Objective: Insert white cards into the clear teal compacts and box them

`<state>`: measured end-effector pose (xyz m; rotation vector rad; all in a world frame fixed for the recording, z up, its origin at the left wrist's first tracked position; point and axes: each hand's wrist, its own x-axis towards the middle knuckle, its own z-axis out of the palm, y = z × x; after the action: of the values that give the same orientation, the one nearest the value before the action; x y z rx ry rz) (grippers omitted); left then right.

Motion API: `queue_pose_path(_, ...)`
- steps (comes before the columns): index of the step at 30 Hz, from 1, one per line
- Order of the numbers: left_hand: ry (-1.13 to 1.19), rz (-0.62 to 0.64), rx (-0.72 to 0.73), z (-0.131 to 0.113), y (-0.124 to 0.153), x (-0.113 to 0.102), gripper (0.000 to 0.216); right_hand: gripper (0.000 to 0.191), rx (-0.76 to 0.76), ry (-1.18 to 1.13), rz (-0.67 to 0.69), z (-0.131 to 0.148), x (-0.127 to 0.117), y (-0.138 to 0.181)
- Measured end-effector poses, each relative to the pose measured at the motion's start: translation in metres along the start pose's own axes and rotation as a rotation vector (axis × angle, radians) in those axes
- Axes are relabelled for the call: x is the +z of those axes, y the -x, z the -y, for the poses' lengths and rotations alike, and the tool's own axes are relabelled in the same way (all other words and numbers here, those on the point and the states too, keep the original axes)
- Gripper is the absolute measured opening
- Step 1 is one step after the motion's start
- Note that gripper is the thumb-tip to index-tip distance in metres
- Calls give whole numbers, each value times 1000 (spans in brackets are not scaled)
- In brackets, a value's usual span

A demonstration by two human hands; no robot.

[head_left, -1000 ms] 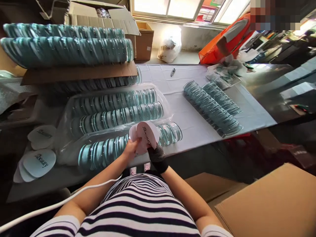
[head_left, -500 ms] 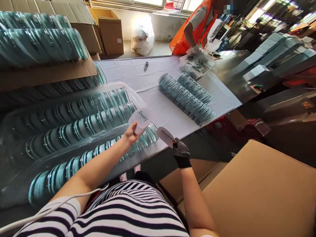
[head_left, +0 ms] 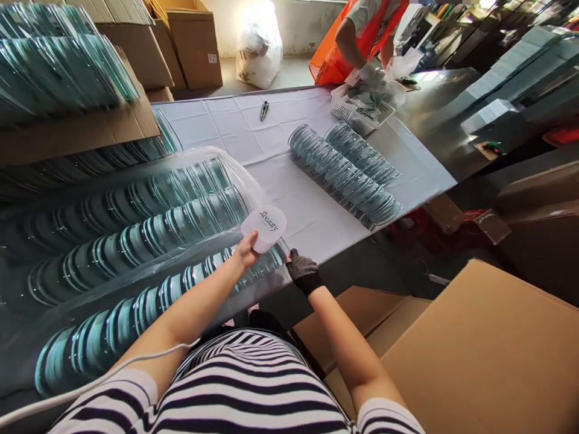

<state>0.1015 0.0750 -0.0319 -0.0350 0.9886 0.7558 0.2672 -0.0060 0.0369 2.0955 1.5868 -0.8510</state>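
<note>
One stack of white "beauty"-printed cards (head_left: 265, 224) in the head view, pinched at its near edge by the bare left hand (head_left: 246, 251), above the right end of the nearest glass-disc row (head_left: 122, 325). Gloved right hand (head_left: 302, 268) at that end, fingers curled; cannot tell whether it grips anything. Step, as judged: card handling beside the glass; next move seems to call for light fingertip control. Print faces up, its line slanting down rightward; rounded outline, no clear long axis. Row's axis: lower left to upper right.
</note>
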Motion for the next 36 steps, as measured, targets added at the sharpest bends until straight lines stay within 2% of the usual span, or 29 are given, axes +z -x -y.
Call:
queue_pose_path(4, -2, -9, -28, 0, -3, 1, 56, 33, -34, 5, -84, -1, 5, -3)
queue_pose_path(9, -4, -38, -43, -1, -5, 0, 59, 34, -58, -22, -48, 5, 24, -21)
queue_pose_path(11, -11, -32, -39, -1, -4, 0, 59, 29, -57, -220, -2, 3, 32, -26)
queue_pose_path(14, -2, -23, -52, 0, -1, 2, 55, 32, -112, -588, 154, -3, 37, -28)
queue_pose_path(16, 10, -37, -47, 1, 1, 7, 52, 35, -133, -706, 246, -7, 32, -27)
queue_pose_path(17, 14, -48, -38, 2, 2, 10, 52, 34, -114, -715, 240, -8, 28, -27)
queue_pose_path(19, 18, -70, -10, 3, 6, 16, 51, 32, -35, -708, 148, -12, 13, -27)
queue_pose_path(21, 12, -67, 33, 3, 13, 20, 51, 36, 29, -701, -79, -14, -5, -29)
queue_pose_path(23, -13, -52, 87, 3, 23, 21, 51, 44, 30, -734, -300, -13, -20, -31)
queue_pose_path(26, -79, -60, 157, 1, 41, 16, 50, 53, -74, -700, -478, 2, -27, -27)
queue_pose_path(29, -103, -152, 219, 0, 57, 6, 43, 58, -242, -588, -647, 33, -13, -11)
queue_pose_path(31, -81, -189, 222, 1, 65, -1, 38, 49, -351, -590, -702, 55, -1, -2)
queue_pose_path(33, -36, -180, 195, 1, 70, -5, 35, 39, -350, -689, -666, 67, 6, 2)
queue_pose_path(36, 78, -179, 176, -5, 71, -9, 34, 37, -59, -872, -724, 53, -1, 3)
